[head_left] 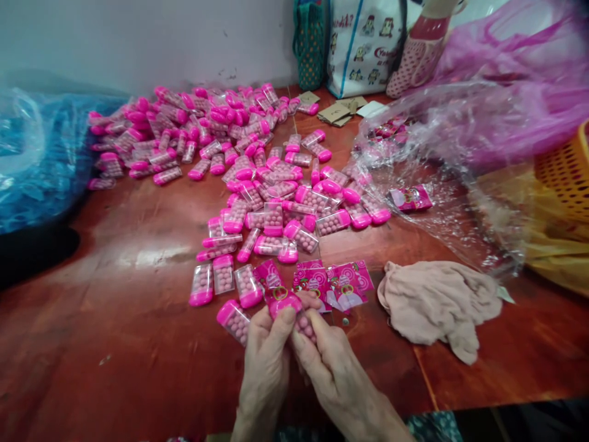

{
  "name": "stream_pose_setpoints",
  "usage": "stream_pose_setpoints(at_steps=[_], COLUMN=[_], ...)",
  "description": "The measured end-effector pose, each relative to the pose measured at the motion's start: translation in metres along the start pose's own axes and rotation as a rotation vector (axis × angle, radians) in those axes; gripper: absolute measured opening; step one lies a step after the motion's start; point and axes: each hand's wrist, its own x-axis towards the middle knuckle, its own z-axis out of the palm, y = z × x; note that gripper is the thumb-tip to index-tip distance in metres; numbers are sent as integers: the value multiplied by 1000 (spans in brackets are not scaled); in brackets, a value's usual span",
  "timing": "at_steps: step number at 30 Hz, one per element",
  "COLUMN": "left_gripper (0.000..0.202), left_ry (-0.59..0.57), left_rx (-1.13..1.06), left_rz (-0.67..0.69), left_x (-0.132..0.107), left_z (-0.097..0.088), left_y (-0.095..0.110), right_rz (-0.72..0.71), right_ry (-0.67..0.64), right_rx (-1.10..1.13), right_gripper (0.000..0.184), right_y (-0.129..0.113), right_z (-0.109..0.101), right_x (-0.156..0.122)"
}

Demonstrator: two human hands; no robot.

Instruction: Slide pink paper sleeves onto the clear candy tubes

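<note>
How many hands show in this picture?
2: the left hand and the right hand, side by side at lower centre, both holding a pink-capped container.

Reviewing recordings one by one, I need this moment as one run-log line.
left hand: holds pink-capped container | right hand: holds same container | just beyond: printed pink pieces | to the right: beige cloth

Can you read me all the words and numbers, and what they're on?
"Ya…", red, on the white bag; the rest is blurred.
"?" ends more lettering higher on that bag, too blurred.
Pink cards: print too small.
Brown cardboard pieces: dark marks, too blurred.
</note>
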Motion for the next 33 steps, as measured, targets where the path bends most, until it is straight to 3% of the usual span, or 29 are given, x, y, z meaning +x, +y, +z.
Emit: stream_pose_setpoints(at_steps=[5,8,11,14,21,24,26,28,30,31,33], left_gripper=[24,32,26,25,30,27,24,17,12,13,15], left_ry=[-12,-20,-8,-15,-35,-31,36,84,18,-51,-185], left_rx=[-78,-107,-91,-69,-51,-66,-46,35,149,193,225], left_rz=[-11,10,39,54,-61,-78,2,60,25,-22,-108], left_x=[1,6,7,2,0,3,2,0,-3,-5,-8], left_z=[-1,0,1,3,6,4,1,-3,-6,-6,-4], left_y=[3,8,6,-1,-8,-6,-4,-2,-1,-1,-2], right_rz=[43,44,63,80,101,122,75,5,-29,-16,76], right_ry=[-16,-39,-49,-2,116,80,65,190,327,324,186], right_rx=[-26,0,22,36,136,88,49,28,65,132,380], right_gripper=[44,42,44,46,33,31,32,30,26,27,26], right_y=[-2,4,7,3,-10,-8,-7,-8,-9,-9,-8], right_z=[5,7,6,6,11,3,-9,-21,-29,-31,-31], right_x=[4,3,0,-2,12,17,18,19,22,23,26])
